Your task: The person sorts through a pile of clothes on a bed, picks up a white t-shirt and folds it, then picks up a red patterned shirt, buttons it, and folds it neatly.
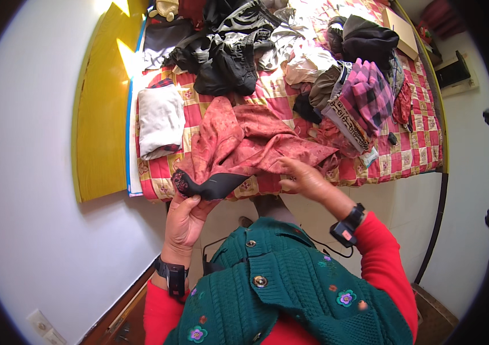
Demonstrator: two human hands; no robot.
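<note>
A coral-red patterned garment (244, 142) lies rumpled along the near edge of a bed, on a red and yellow checked quilt (408, 157). My left hand (188, 215) pinches its near left corner between thumb and fingers, by a black panel (223, 185) and a dark floral trim. At the garment's right side is my right hand (304, 179), fingers apart and bent; whether its fingertips touch the cloth cannot be told. Left of the garment sits a folded white garment (161, 118) with dark plaid edges.
Black clothes (231, 56) are heaped beyond the garment. On the right lie a pink and black plaid garment (367, 97), a dark garment (369, 43) and a cardboard box (401, 32). A yellow wooden headboard (102, 112) stands at the left, beside the wall.
</note>
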